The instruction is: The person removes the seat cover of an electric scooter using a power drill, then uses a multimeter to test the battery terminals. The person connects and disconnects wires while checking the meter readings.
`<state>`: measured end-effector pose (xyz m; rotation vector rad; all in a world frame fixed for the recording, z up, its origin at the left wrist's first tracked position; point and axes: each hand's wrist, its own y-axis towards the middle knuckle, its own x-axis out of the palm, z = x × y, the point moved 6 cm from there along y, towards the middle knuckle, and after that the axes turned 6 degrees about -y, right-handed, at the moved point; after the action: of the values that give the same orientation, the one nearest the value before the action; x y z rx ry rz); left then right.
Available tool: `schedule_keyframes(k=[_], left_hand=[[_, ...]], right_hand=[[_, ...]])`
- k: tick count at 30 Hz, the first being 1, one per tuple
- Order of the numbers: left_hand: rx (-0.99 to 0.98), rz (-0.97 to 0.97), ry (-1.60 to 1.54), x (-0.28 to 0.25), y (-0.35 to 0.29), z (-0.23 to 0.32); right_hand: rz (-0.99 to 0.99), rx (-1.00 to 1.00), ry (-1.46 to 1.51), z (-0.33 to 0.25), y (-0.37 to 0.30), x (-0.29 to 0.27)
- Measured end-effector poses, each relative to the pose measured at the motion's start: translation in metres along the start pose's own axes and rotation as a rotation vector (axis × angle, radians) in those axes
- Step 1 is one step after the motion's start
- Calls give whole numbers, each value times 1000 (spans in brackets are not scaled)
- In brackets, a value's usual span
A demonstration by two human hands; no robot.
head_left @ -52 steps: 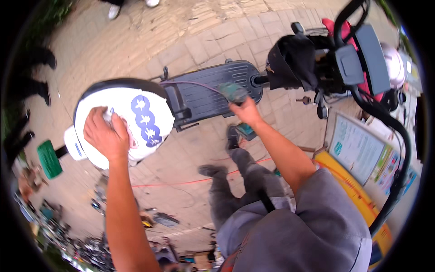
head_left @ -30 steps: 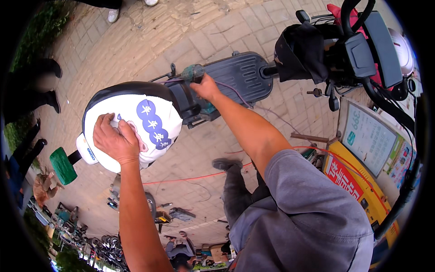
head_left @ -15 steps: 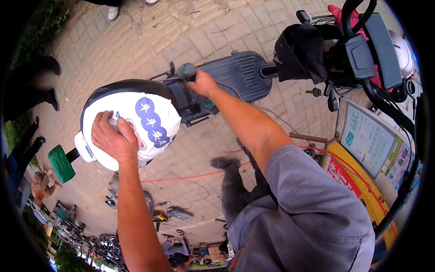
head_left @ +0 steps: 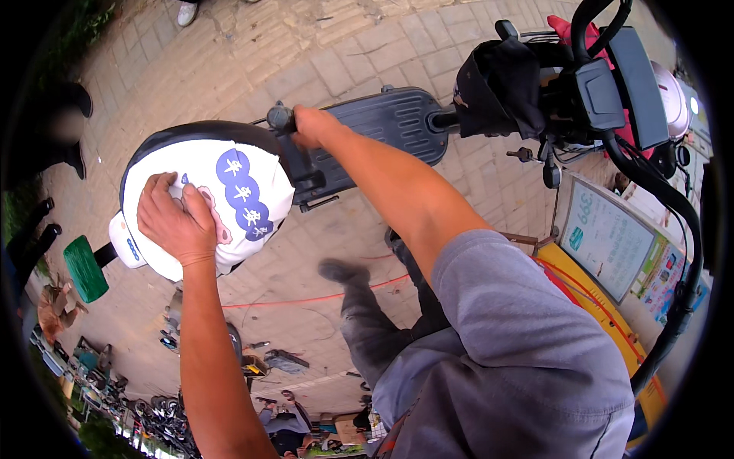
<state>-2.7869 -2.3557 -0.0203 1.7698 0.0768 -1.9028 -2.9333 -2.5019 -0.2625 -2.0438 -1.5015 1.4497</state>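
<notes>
My left hand (head_left: 177, 218) lies on the white seat cover (head_left: 256, 164) of a scooter, its fingers spread and slightly bent. A row of blue circles and a pink drawing mark the cover. My right hand (head_left: 312, 127) is at the front of the seat, above the rear end of the dark ribbed footboard (head_left: 390, 122). Its fingers are curled in against a dark round-ended piece (head_left: 280, 118); what exactly they grip is hidden.
Handlebars (head_left: 600, 96) with a black bag (head_left: 493, 88) and hanging keys (head_left: 521, 154) stand at the right. A green backrest pad (head_left: 86, 268) extends at the far left. A red hose (head_left: 313, 299) crosses the paving, with loose tools and a signboard (head_left: 612, 237) around.
My right hand has shifted left with the round-ended piece, toward the seat. A purple cable seen earlier on the footboard no longer shows. My left hand stays on the seat; the view has shifted slightly.
</notes>
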Motion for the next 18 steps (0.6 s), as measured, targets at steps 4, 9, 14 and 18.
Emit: schedule_keyframes(k=[4, 9, 14, 18], left_hand=[[-1, -1, 12, -1, 1, 1], [0, 7, -31, 2, -2, -4], [53, 52, -87, -2, -1, -2], [35, 59, -176, -2, -3, -3]], right_hand=[[-21, 37, 8, -10, -1, -9], [-4, -13, -61, -9, 11, -10], [-22, -30, -66, -7, 18, -8], [-44, 41, -61, -6, 21, -10]])
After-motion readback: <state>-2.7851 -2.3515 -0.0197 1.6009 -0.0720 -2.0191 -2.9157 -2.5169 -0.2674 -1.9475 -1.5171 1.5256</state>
